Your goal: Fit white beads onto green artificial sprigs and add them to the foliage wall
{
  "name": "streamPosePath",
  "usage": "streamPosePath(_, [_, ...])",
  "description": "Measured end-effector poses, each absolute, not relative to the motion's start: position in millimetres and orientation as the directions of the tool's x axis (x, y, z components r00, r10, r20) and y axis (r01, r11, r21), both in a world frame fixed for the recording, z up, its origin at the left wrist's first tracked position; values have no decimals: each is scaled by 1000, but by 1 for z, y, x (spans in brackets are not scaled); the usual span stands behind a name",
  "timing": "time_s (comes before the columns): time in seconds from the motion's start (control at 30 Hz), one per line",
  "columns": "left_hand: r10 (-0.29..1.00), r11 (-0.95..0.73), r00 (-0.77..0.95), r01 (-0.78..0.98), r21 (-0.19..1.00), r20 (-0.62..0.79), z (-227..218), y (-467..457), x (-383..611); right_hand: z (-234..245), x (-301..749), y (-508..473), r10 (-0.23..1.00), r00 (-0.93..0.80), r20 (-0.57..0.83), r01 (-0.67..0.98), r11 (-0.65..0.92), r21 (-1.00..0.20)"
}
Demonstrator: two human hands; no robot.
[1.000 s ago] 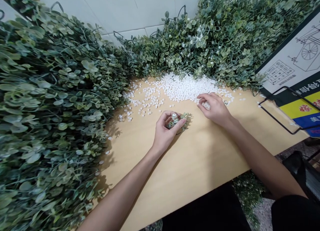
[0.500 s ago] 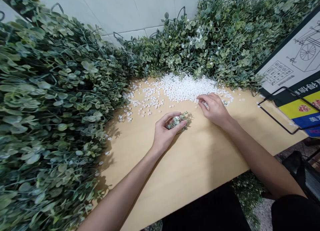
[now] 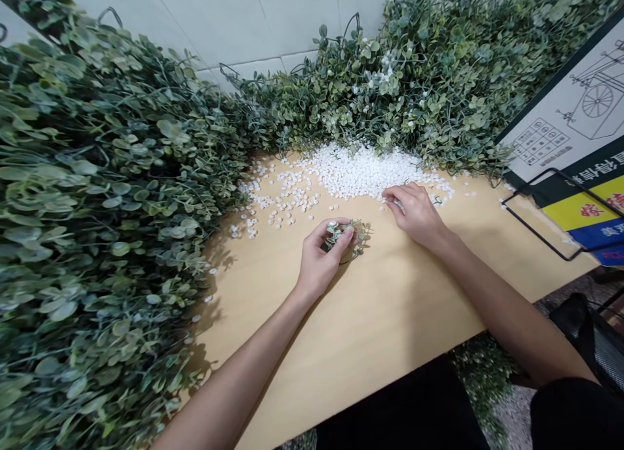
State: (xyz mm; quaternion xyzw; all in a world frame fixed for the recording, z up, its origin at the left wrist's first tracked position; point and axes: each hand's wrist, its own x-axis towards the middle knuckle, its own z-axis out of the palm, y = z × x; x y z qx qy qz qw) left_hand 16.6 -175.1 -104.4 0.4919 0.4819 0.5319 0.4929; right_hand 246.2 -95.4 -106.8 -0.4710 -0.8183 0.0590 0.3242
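Note:
My left hand (image 3: 319,255) is closed around a small sprig of artificial green leaves (image 3: 359,237). The thumb presses on the leaves, and a white round piece shows at the top of the sprig. My right hand (image 3: 416,214) is at the near edge of a heap of small white plastic rings (image 3: 363,170). Its thumb and fingertips are drawn together in a pinch; whatever lies between them is too small to make out. Single white rings (image 3: 287,196) are scattered to the left of the heap.
Artificial foliage is piled high along the left (image 3: 97,196) and back (image 3: 439,79) of the wooden table (image 3: 351,333). On the right a printed cardboard box (image 3: 575,151) leans behind a black wire frame (image 3: 541,232). A tiled wall (image 3: 234,21) rises behind.
My left thumb has shifted back and the sprig has turned in the hand, its white piece now farther up and left. My right hand has stayed almost still beside the heap.

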Motion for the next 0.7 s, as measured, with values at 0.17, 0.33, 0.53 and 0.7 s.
streamPosePath(0.17, [999, -36, -42, -69, 997, 33, -106, -175, 17, -102, 244, -98, 778, -287, 559, 630, 593, -502])
streamPosePath(0.33, [993, -81, -80, 58, 995, 86, -105, -175, 15, -98, 244, -100, 777, -293, 558, 658, 587, -472])
streamPosePath(0.53, [997, -49, -57, -61, 997, 46, -106, -174, 17, -99, 243, -102, 798, -305, 520, 704, 557, -441])
streamPosePath(0.7, [998, -39, -57, -105, 994, 33, -107, -174, 18, -107, 241, -100, 801, -387, 457, 704, 577, -414])
